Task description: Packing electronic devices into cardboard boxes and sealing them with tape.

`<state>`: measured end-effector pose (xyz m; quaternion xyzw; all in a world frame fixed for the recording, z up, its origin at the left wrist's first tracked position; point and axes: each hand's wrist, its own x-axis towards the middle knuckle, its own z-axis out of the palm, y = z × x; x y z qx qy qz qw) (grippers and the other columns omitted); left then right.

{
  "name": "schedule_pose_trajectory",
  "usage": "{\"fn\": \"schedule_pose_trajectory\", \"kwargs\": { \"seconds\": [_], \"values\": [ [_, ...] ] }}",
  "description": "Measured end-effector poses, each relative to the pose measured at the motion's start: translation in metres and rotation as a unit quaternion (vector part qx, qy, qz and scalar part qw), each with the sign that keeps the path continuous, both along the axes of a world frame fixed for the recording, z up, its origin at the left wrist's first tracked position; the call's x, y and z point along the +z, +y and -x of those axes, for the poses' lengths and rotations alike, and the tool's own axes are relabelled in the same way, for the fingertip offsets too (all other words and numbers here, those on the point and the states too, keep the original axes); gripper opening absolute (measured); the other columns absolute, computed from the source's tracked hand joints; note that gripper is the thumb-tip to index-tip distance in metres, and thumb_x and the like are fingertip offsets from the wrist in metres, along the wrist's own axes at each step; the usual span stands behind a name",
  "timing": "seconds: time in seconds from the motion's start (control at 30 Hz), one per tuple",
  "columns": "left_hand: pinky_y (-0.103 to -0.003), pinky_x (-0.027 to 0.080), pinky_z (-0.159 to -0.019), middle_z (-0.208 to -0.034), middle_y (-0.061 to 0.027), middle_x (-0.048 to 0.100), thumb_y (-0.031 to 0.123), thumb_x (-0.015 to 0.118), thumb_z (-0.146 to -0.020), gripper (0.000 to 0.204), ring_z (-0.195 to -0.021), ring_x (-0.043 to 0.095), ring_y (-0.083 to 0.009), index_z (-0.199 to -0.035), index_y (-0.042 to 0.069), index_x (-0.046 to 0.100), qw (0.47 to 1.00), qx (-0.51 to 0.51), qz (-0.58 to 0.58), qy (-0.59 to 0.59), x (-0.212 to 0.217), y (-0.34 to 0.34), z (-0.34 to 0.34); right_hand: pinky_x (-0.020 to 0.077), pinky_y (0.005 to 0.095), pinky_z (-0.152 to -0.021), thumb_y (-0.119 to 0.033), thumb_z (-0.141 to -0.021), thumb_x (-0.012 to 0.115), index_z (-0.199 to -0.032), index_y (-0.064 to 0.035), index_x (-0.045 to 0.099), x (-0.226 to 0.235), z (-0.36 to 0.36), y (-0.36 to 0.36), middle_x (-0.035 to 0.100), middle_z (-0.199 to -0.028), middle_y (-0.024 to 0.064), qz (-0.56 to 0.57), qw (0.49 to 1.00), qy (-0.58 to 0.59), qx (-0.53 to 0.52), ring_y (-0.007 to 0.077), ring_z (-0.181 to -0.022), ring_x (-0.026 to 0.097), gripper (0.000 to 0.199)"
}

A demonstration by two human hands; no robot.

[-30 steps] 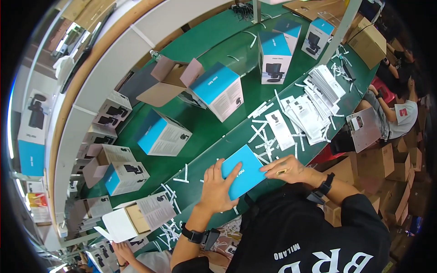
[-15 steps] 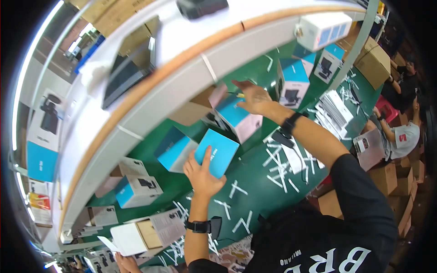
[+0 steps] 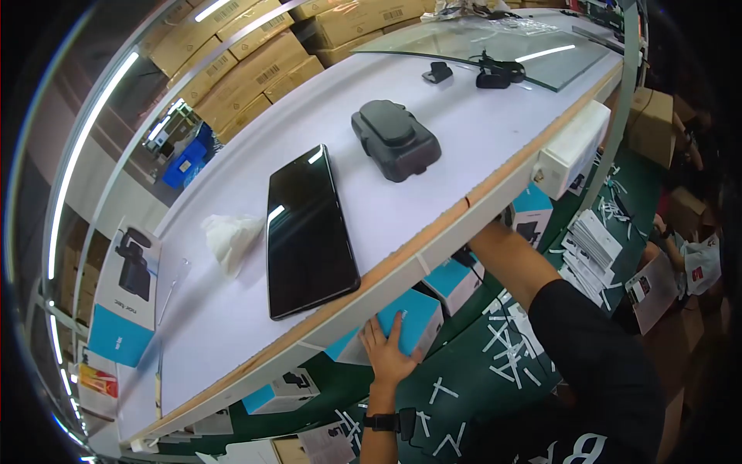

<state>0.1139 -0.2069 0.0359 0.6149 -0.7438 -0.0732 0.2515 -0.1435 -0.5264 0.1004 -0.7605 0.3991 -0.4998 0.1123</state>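
Observation:
My left hand (image 3: 389, 360) lies with spread fingers on the blue top of a blue-and-white box (image 3: 422, 313), just under the edge of the white shelf (image 3: 232, 363). On its left, another blue-topped box (image 3: 345, 349) stands partly behind my fingers. My right forearm (image 3: 514, 259) reaches under the shelf edge, so my right hand and its fingers are hidden. Close below that wrist stands one more blue-topped box (image 3: 456, 280), partly covered by the shelf.
On the shelf are a black tablet (image 3: 309, 232), a dark grey device (image 3: 396, 139), crumpled tissue (image 3: 232, 240) and a glass sheet (image 3: 495, 50). White paper strips (image 3: 506, 348) litter the green table (image 3: 479, 417). A stack of leaflets (image 3: 591, 251) lies right. Another person (image 3: 688, 263) sits beyond.
The view has swung up, showing more of the shelf top. My right hand has gone out of sight under the shelf edge. My left hand stays on the box.

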Motion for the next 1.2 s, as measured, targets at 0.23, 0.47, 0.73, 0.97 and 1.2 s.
{"fn": "schedule_pose_trajectory", "kwargs": {
  "seconds": [0.23,0.47,0.73,0.97,1.2],
  "values": [
    [-0.061,0.025,-0.122,-0.165,-0.0296,0.025,0.017,0.081,-0.073,0.082,-0.151,0.018,-0.0559,-0.15,0.021,0.055,0.998,-0.002,0.043,0.043,-0.017,0.001,0.0,0.0546,0.044,-0.09,-0.027,-0.085,0.075,-0.107,-0.0026,0.072,0.044,0.108,0.009,0.074,-0.105,0.0194,0.065,0.986,-0.117,-0.101,0.0357,-0.105,0.07,0.033],
    [-0.065,0.022,-0.121,-0.167,-0.024,0.025,0.014,0.08,-0.077,0.085,-0.152,0.015,-0.0563,-0.155,0.019,0.048,0.988,-0.141,0.006,-0.055,-0.018,-0.034,-0.014,0.0552,0.0442,-0.087,-0.027,-0.085,0.075,-0.103,-0.0018,0.072,0.1,0.184,0.09,0.074,-0.102,0.0193,0.14,0.939,-0.225,-0.221,0.0352,-0.101,0.071,0.03],
    [-0.075,0.015,-0.117,-0.169,-0.0276,0.015,0.021,0.083,-0.076,0.1,-0.155,0.01,-0.0531,-0.162,0.017,0.033,0.994,-0.044,0.004,-0.099,-0.01,0.044,0.054,0.0536,0.0337,-0.061,-0.019,-0.086,0.079,-0.102,0.0012,0.07,0.153,0.212,0.261,0.073,-0.079,0.0125,-0.043,0.948,-0.105,-0.299,0.0167,-0.066,0.068,0.028],
    [-0.055,0.024,-0.122,-0.164,-0.0295,0.025,0.03,0.089,-0.077,0.1,-0.152,0.025,-0.0462,-0.157,0.002,0.036,0.958,-0.136,-0.07,0.242,-0.001,0.126,0.194,0.052,0.0345,-0.055,-0.023,-0.083,0.082,-0.093,-0.0001,0.07,0.087,0.168,0.373,0.069,-0.072,0.0138,-0.061,0.971,-0.024,-0.23,0.0187,-0.061,0.068,0.028],
    [-0.045,0.055,-0.092,-0.114,-0.0197,0.068,0.03,0.091,-0.073,0.061,-0.105,0.068,-0.0316,-0.12,0.003,0.064,0.802,-0.167,-0.284,0.498,-0.17,0.189,0.142,0.0567,0.0374,-0.057,-0.022,-0.081,0.085,-0.088,-0.0098,0.072,-0.02,0.055,0.483,0.072,-0.085,0.0088,-0.097,0.994,0.047,0.031,0.0281,-0.067,0.071,0.02]
  ]
}}
